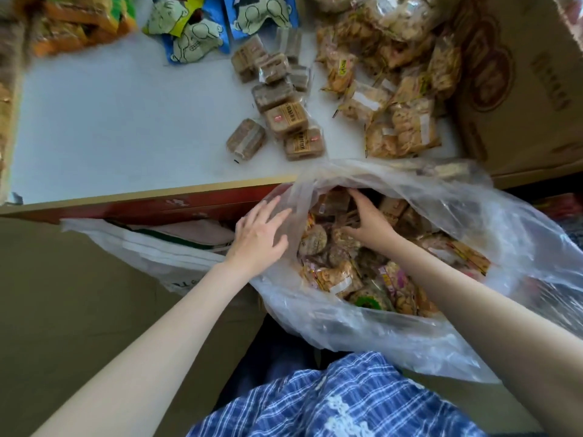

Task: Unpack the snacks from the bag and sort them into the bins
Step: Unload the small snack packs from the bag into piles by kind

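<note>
The clear plastic bag (426,326) at my knees is far from empty, packed with mixed snack packets (340,275), so I judge most of the unpacking remains. On the white desk (110,121) sorted heaps already lie: pale cracker packs (394,99) by a cardboard box (520,89), brown wrapped blocks (280,111), blue cartoon pouches (202,23). No bins are in sight. My left hand (258,234) rests on the bag's rim, fingers straight; my right hand (369,222) is inside, fingers curled onto a packet
</note>
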